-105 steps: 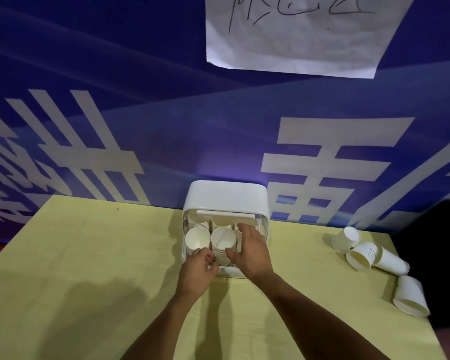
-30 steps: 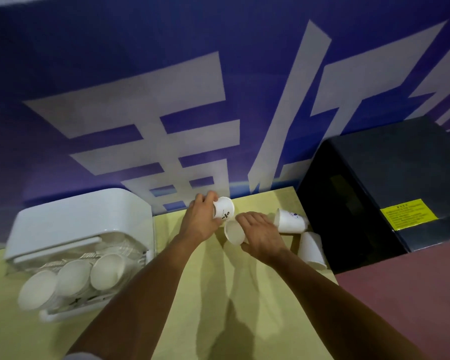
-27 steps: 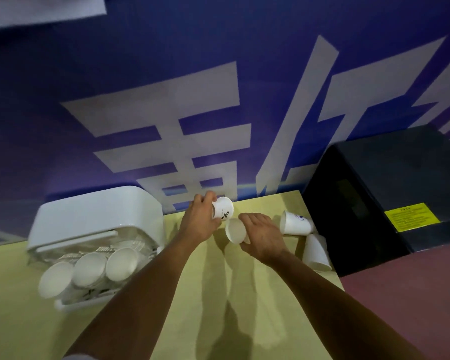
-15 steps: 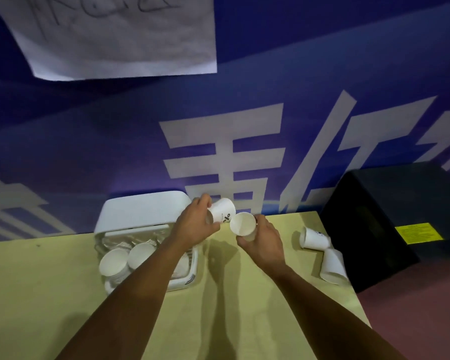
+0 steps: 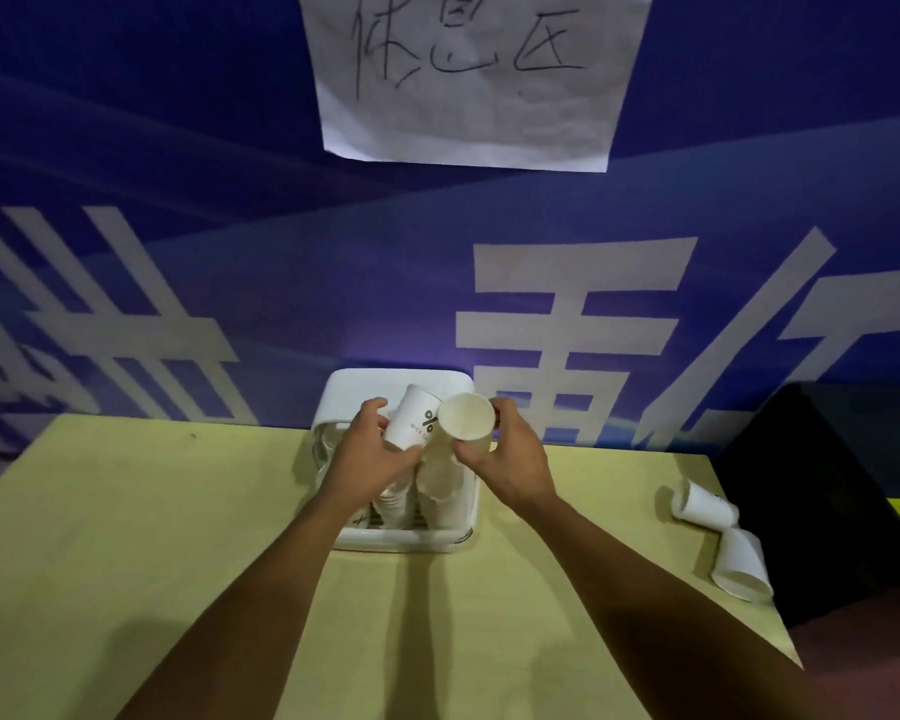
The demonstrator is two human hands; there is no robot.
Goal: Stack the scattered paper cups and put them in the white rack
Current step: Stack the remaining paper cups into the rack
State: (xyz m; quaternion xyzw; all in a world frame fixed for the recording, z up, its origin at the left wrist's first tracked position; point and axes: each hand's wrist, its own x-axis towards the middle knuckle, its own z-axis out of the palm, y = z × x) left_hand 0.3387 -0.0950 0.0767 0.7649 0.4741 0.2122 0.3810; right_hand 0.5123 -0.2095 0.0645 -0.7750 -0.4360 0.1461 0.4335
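Note:
My left hand grips a white paper cup with a black percent logo, tilted, its base pointing up and away. My right hand holds a second paper cup with its open mouth facing me. The two cups touch side by side, just above the white rack at the back middle of the table. Stacks of cups lie in the rack under my hands. Two loose cups lie on their sides at the table's right edge: one farther back, one nearer.
The yellow-green table ends at a blue banner wall with white characters. A paper sign hangs on the wall. A black box stands beyond the table's right edge, close to the loose cups.
Both hands picked up one cup each at the right side and carried them left; they now hover over the rack. The camera turned left with them.

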